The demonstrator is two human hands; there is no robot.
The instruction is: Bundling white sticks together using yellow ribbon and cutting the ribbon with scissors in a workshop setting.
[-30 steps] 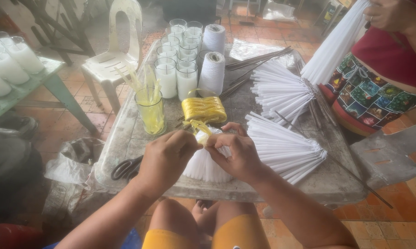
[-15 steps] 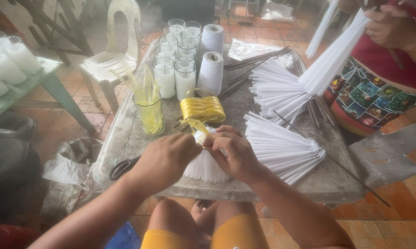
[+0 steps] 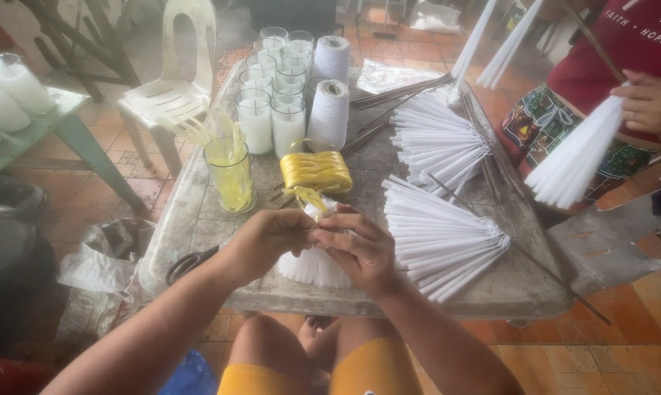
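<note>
Fingers of both hands pinch the top of a bundle of thin white candles (image 3: 312,265), where a strip of yellow ribbon (image 3: 310,199) wraps it; the left hand (image 3: 267,238) grips from the left, the right hand (image 3: 360,249) from the right, thumbs nearly touching. The bundle stands on the near edge of a worn grey table (image 3: 491,285), fanning out below the hands.

Beyond that table, a white plastic chair (image 3: 173,88) stands on the tiled floor. Two larger fans of white candles (image 3: 437,238) lie to the right of the hands. At the far right another person's hand (image 3: 649,102) holds a further white bundle (image 3: 576,157). Behind the hands sit glass jars filled with white wax (image 3: 272,110), two spools of white thread (image 3: 329,113), a glass of yellow strips (image 3: 230,175) and a roll of yellow ribbon (image 3: 316,172). Scissors (image 3: 191,263) lie just left of the left wrist.
</note>
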